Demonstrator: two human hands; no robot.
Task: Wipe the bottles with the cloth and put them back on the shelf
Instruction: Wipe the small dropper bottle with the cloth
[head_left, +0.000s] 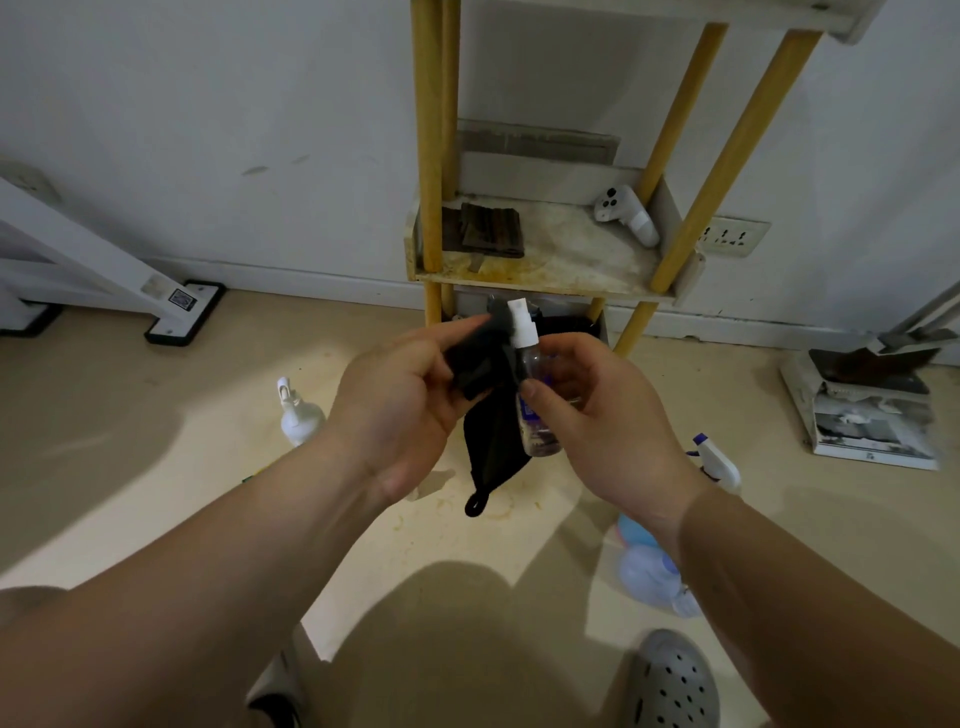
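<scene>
Beige floor (156, 467) below shelf (545, 291); left hand (395, 410) grips black cloth (491, 457), right hand (613, 415) grips bottle (535, 364).

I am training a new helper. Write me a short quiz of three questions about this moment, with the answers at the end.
1. True or false: the left hand holds the black cloth.
2. Choose one: the right hand grips (A) the small clear spray bottle, (B) a sponge, (C) nothing.
3. Short answer: where does the white spray bottle, to the left of the hands, stand?

Key: 1 true. 2 A. 3 on the floor.
</scene>
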